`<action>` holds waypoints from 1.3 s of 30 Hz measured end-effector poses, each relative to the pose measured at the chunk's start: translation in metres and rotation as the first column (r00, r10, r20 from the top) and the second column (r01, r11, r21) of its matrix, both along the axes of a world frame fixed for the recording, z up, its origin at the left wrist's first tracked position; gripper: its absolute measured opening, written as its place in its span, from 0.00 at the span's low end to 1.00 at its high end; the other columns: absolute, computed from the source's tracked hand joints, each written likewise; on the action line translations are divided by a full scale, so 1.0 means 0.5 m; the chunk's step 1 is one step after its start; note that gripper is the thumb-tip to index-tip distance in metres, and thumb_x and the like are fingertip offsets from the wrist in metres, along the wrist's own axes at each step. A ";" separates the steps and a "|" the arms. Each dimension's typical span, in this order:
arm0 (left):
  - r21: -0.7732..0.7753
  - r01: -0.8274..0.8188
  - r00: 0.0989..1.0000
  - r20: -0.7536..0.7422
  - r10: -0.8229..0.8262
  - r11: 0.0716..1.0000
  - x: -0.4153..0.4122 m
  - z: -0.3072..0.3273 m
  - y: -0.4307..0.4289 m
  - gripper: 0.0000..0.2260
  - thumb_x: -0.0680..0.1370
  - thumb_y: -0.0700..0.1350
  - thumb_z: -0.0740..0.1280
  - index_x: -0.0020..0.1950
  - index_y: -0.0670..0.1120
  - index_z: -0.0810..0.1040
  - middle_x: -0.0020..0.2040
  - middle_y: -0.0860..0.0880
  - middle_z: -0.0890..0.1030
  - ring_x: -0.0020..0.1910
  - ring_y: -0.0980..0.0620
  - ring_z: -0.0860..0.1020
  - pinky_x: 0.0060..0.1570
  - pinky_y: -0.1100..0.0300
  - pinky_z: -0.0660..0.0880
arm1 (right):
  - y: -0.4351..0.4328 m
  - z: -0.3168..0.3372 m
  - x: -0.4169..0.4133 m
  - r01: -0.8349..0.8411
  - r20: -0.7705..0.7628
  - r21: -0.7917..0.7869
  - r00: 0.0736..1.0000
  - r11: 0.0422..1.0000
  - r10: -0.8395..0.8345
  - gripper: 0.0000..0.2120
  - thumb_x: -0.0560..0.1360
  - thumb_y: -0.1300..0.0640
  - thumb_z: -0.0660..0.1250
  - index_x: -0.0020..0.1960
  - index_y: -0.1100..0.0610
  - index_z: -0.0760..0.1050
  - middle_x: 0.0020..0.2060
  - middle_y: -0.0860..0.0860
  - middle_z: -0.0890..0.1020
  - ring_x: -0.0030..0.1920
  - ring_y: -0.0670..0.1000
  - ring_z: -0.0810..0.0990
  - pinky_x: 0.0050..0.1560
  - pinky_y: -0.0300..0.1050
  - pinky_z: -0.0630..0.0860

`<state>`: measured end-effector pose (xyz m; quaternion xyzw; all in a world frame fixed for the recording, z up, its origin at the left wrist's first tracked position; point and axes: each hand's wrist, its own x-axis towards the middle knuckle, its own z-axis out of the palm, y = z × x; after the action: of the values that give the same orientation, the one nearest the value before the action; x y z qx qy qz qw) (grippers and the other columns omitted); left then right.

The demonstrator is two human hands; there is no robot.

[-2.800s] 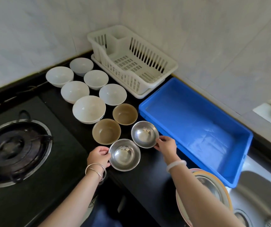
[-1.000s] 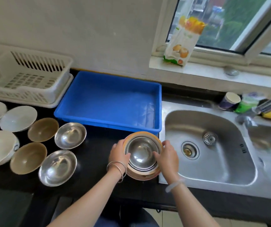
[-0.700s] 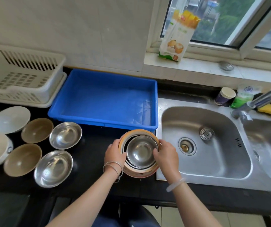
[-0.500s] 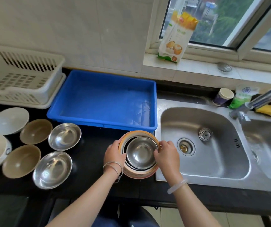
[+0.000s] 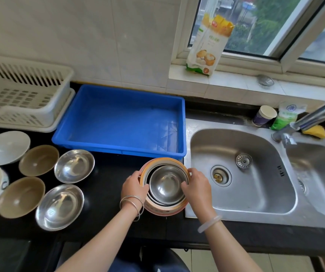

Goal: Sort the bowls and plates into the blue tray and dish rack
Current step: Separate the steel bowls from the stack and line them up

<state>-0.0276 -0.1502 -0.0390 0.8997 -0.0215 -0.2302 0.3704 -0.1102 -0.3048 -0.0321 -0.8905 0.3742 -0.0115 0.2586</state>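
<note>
A stack of dishes [image 5: 164, 186] sits at the front edge of the black worktop [image 5: 106, 185], just left of the steel sink [image 5: 242, 173] and just in front of the blue tray [image 5: 118, 120]. The stack is a steel bowl nested on top of steel plates, which rest inside wider orange-rimmed plates at the bottom; all open upward and lie flat, and being round they have no long axis. The left hand [image 5: 134, 188] has its grip closed on the stack's left rim, and the right hand [image 5: 196, 186] has its grip closed on the right rim, fingers curled over the upper steel pieces. The step in hand appears to be lifting the top bowl or the steel pieces off the stack. To do it well, the fingers should hook under one rim only, lift straight up and keep the piece level, so the plates beneath do not shift toward the sink edge. Further left on the worktop stand two loose steel bowls [image 5: 74, 166], two tan bowls [image 5: 38, 160] and several white bowls [image 5: 5, 147], all upright. The white dish rack [image 5: 26, 99] sits at the back left corner against the wall, touching the blue tray's left side. The tray holds nothing, and no dishes show in the visible part of the rack.
</note>
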 end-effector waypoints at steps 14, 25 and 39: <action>-0.008 0.010 1.000 0.003 -0.010 1.000 0.006 0.000 0.001 0.13 0.73 0.40 0.68 0.57 0.47 0.74 0.51 0.47 0.80 0.46 0.51 0.79 0.48 0.57 0.78 | 0.005 0.004 0.009 0.002 -0.020 -0.021 1.000 1.000 -0.002 0.07 0.71 0.58 0.65 0.49 0.56 0.76 0.43 0.52 0.78 0.38 0.50 0.72 0.38 0.40 0.66; 0.064 0.043 0.999 0.019 -0.044 0.997 0.004 0.003 -0.011 0.17 0.72 0.42 0.69 0.60 0.47 0.72 0.55 0.46 0.77 0.51 0.49 0.79 0.52 0.54 0.78 | -0.013 0.039 -0.002 0.080 0.088 0.020 0.993 0.997 -0.082 0.06 0.71 0.56 0.66 0.39 0.57 0.81 0.35 0.53 0.82 0.36 0.53 0.76 0.35 0.41 0.65; 0.107 0.063 0.975 0.206 -0.084 0.992 -0.001 0.018 -0.019 0.07 0.74 0.42 0.64 0.45 0.51 0.66 0.34 0.53 0.75 0.30 0.56 0.75 0.26 0.65 0.67 | -0.050 0.067 -0.031 0.127 0.224 0.175 0.960 0.976 -0.166 0.06 0.70 0.59 0.66 0.37 0.56 0.81 0.31 0.50 0.82 0.36 0.51 0.80 0.39 0.45 0.74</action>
<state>-0.0280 -0.1596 -0.0299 0.9349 -0.0821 -0.1482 0.3119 -0.1259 -0.3300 0.0016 -0.8290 0.4054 -0.1071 0.3701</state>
